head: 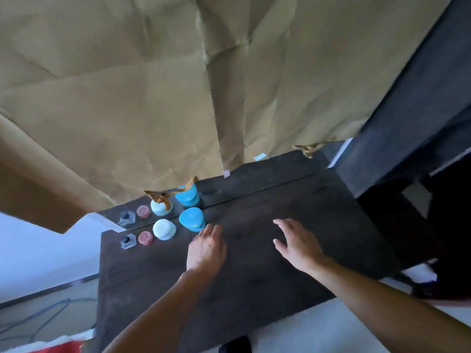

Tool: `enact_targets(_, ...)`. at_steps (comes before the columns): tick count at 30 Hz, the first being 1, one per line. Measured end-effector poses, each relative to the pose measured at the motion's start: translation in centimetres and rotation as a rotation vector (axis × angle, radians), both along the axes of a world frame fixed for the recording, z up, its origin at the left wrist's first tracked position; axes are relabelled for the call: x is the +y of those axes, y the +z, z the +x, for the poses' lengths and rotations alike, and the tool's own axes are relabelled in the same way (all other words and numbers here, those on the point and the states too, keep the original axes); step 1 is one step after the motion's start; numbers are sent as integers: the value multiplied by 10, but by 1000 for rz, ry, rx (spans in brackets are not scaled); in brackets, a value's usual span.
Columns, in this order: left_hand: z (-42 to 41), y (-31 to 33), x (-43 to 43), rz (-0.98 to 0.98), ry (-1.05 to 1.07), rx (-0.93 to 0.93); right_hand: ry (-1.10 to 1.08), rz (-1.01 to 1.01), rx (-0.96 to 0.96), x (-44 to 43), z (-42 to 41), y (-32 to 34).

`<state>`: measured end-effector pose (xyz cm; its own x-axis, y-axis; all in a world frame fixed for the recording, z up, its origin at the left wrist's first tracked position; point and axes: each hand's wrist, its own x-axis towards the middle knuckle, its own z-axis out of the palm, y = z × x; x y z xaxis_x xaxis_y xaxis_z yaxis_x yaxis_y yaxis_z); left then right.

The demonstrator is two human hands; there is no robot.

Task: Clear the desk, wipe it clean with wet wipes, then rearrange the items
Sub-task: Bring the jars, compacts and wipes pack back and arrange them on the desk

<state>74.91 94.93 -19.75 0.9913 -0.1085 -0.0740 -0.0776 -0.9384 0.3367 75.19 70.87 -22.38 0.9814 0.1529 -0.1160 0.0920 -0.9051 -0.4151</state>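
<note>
A dark wooden desk (267,263) fills the middle of the head view. Along its back left stands a row: a small glass ink bottle (128,241), a pink round jar (145,237), a pale mint jar (164,229) and a bright blue jar (191,218). My left hand (206,247) hovers just right of the blue jar, fingertips close to it, holding nothing. My right hand (297,242) is spread over the bare middle of the desk, fingers apart, holding nothing. No wet wipe is in view.
A mirror strip (254,180) at the desk's back edge doubles the row of jars. Crumpled brown paper (153,98) covers the wall behind. A dark cabinet (413,110) rises at the right. Cables (38,317) lie on the floor at the left.
</note>
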Motion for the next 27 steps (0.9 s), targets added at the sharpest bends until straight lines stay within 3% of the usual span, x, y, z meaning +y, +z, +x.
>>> enact_targets(14, -70, 24, -279, -117, -342, -100, -299, -65, -79, -275, -126, 50)
enact_targets(27, 25, 28, -418, -165, -484, -115, -339, -167, -89, -398, -34, 70)
